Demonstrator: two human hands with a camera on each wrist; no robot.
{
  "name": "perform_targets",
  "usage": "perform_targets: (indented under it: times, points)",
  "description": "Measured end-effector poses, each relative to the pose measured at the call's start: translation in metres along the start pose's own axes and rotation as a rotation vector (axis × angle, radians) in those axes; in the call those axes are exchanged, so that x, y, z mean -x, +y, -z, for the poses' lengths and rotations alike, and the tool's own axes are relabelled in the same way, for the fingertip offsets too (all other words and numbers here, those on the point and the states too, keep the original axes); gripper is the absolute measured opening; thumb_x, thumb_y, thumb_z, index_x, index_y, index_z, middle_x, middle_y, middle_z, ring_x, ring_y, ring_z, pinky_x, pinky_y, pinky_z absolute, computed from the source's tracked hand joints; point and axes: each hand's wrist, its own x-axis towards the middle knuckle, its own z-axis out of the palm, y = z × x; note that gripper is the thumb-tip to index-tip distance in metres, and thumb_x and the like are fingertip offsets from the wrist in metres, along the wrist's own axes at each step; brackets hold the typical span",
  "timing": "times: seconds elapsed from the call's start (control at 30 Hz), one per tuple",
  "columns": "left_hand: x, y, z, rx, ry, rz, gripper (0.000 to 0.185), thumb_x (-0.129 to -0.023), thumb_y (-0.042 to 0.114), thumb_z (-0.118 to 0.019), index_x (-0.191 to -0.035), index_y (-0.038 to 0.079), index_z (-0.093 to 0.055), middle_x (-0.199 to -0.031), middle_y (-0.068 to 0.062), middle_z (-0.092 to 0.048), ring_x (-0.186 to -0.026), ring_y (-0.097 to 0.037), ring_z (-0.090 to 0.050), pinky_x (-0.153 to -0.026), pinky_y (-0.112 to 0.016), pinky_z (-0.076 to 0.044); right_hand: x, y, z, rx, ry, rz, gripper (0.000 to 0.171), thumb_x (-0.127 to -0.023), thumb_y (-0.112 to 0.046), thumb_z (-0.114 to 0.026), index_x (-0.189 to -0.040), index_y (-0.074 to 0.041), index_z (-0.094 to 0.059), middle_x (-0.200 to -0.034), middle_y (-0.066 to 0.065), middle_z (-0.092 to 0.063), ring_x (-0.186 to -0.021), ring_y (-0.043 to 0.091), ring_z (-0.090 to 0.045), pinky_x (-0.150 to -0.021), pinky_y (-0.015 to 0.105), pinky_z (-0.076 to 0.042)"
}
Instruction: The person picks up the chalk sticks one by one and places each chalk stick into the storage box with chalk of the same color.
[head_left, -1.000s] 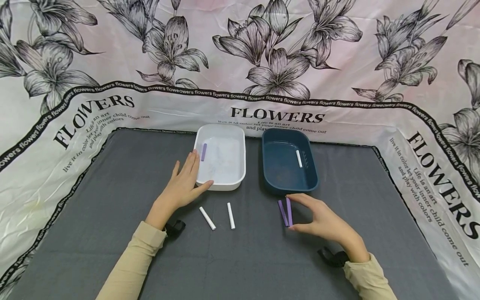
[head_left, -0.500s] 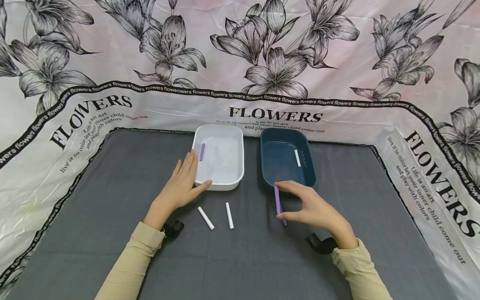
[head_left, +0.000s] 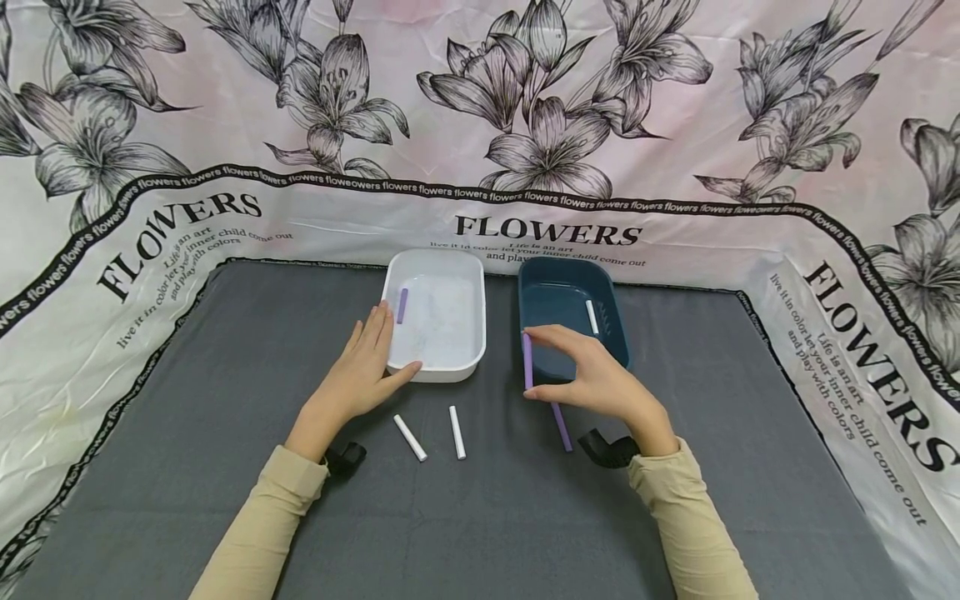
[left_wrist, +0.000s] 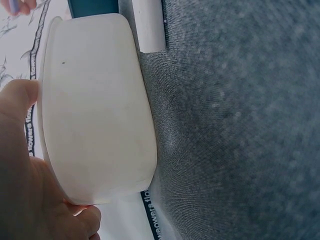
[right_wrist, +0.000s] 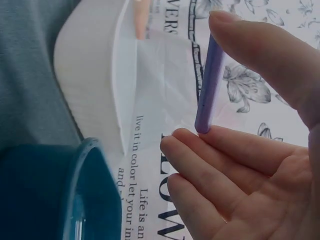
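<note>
Bench's got a dark grey cloth (head_left: pixel 187 467) on it, boxed in by a pink-white lily-print sheet (head_left: pixel 675 100) reading FLOWERS.

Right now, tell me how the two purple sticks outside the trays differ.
The raised purple stick is pinched end to end between thumb and fingers of the right hand, held clear of the cloth near the blue tray; the other purple stick lies flat on the grey cloth, untouched. The raised purple stick stands nearly upright in the head view; the other purple stick lies slanted. Both share colour and slim shape.
</note>
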Motion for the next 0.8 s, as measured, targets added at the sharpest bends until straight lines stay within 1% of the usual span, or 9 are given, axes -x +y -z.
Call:
perform_targets:
  times: [0.17, 0.37, 0.6, 0.7, 0.8]
  points:
    - [0.000, 0.001, 0.000, 0.004, 0.002, 0.000, 0.098, -0.099, 0.062, -0.043, -0.155, -0.008, -0.004, -0.164, -0.021, 0.004, -0.151, -0.034, 0.000, -0.121, -0.052, -0.005, -0.018, -0.001, 0.001, 0.000, 0.001, -0.028, 0.078, -0.080, -0.030, -0.084, -0.146, -0.007, -0.048, -0.145, 0.008, -0.051, -0.131, 0.026, -0.049, -0.106, 0.050, -0.041]
    - [-0.001, 0.000, 0.000, 0.005, 0.007, -0.004, 0.098, -0.099, 0.061, -0.043, -0.155, -0.008, -0.004, -0.164, -0.022, 0.004, -0.151, -0.034, 0.000, -0.121, -0.052, -0.005, -0.039, -0.001, 0.001, -0.002, 0.009, -0.030, 0.079, -0.080, -0.028, -0.085, -0.146, -0.006, -0.048, -0.143, 0.010, -0.053, -0.131, 0.026, -0.050, -0.107, 0.050, -0.041]
    - [0.001, 0.002, 0.001, -0.003, 0.006, 0.000, 0.098, -0.098, 0.061, -0.045, -0.156, -0.006, -0.003, -0.164, -0.020, 0.004, -0.152, -0.030, 0.002, -0.121, -0.050, -0.003, -0.065, -0.005, -0.001, -0.013, -0.008, -0.079, 0.081, -0.081, -0.030, -0.083, -0.148, -0.006, -0.045, -0.144, 0.011, -0.052, -0.133, 0.026, -0.048, -0.109, 0.049, -0.039]
    - [0.000, 0.001, 0.001, -0.003, 0.008, -0.001, 0.098, -0.098, 0.062, -0.045, -0.156, -0.006, -0.003, -0.164, -0.020, 0.004, -0.152, -0.031, 0.002, -0.121, -0.050, -0.003, -0.075, -0.006, -0.003, -0.015, -0.007, -0.073, 0.081, -0.081, -0.029, -0.083, -0.148, -0.004, -0.045, -0.145, 0.012, -0.051, -0.133, 0.026, -0.048, -0.110, 0.047, -0.038]
    - [0.000, 0.000, 0.000, -0.007, 0.008, -0.001, 0.098, -0.098, 0.062, -0.044, -0.156, -0.007, -0.003, -0.164, -0.020, 0.004, -0.152, -0.031, 0.001, -0.121, -0.051, -0.004, -0.084, -0.006, -0.005, -0.007, 0.000, -0.045, 0.080, -0.081, -0.029, -0.083, -0.146, -0.002, -0.047, -0.144, 0.013, -0.051, -0.132, 0.026, -0.049, -0.110, 0.046, -0.039]
